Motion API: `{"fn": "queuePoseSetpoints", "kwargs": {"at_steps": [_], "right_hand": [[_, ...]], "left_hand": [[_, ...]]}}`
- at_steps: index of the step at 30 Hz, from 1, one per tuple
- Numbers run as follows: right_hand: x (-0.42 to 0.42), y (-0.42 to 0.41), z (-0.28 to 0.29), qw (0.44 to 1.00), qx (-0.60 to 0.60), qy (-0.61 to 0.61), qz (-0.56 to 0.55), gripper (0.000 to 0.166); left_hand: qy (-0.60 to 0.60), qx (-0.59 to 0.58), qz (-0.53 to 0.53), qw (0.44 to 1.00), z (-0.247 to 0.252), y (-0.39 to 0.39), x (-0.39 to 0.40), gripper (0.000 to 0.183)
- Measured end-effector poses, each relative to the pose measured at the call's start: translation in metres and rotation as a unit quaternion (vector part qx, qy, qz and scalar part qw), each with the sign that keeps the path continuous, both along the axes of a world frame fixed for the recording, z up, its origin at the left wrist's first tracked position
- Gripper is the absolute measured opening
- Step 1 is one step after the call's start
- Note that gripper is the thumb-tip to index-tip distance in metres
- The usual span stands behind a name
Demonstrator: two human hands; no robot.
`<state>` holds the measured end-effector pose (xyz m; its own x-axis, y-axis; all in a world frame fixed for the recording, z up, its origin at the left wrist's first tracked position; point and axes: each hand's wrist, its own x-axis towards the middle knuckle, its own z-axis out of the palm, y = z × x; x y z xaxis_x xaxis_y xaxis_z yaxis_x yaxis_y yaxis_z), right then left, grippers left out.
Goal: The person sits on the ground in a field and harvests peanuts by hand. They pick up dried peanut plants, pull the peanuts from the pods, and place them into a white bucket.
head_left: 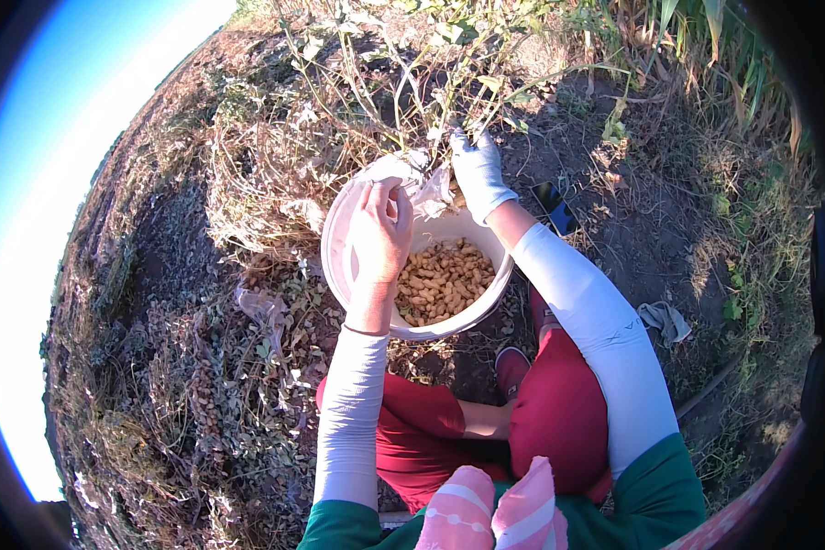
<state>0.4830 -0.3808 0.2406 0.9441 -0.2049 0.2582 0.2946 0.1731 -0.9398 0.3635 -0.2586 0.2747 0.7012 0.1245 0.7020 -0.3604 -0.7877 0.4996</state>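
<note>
A round white plastic bucket [447, 328] stands before my crossed legs, its lower part covered with unshelled peanuts [447, 280]. My bare left hand [383, 223] is over the bucket's left side, fingers bent together near the rim; whether they pinch anything cannot be told. My right hand [480, 168], in a pale glove, is closed around the base of a peanut plant [412, 89] at the bucket's far rim. The plant's leafy stems spread away beyond the bucket. Torn translucent plastic film [434, 194] hangs by its base between my hands.
Dry peanut vines [268, 179] lie heaped left of the bucket, with plastic film scraps [261, 308] among them. A dark phone [555, 208] lies on the soil beside my right forearm. A grey cloth glove [663, 322] lies farther right. Tall green leaves [749, 69] grow at the upper right.
</note>
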Motion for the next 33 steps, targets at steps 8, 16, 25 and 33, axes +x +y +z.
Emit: {"fn": "queuePoseSetpoints", "kwargs": {"at_steps": [8, 16, 25, 33], "right_hand": [[0.012, 0.0, -0.008, 0.999, 0.002, 0.002, -0.034, 0.021], [0.014, -0.001, -0.009, 0.998, -0.045, 0.029, -0.02, 0.037], [0.008, 0.001, -0.003, 0.999, -0.011, 0.04, -0.007, 0.031], [0.033, -0.002, -0.027, 0.993, 0.114, 0.016, 0.037, 0.024]], "left_hand": [[0.12, 0.031, 0.045, 0.991, -0.009, 0.002, 0.004, 0.005], [0.104, 0.067, 0.087, 0.988, -0.014, 0.007, 0.005, 0.009], [0.16, -0.011, 0.191, 0.968, -0.026, 0.02, 0.012, 0.019], [0.248, 0.078, 0.223, 0.94, -0.023, 0.016, 0.006, 0.027]]}}
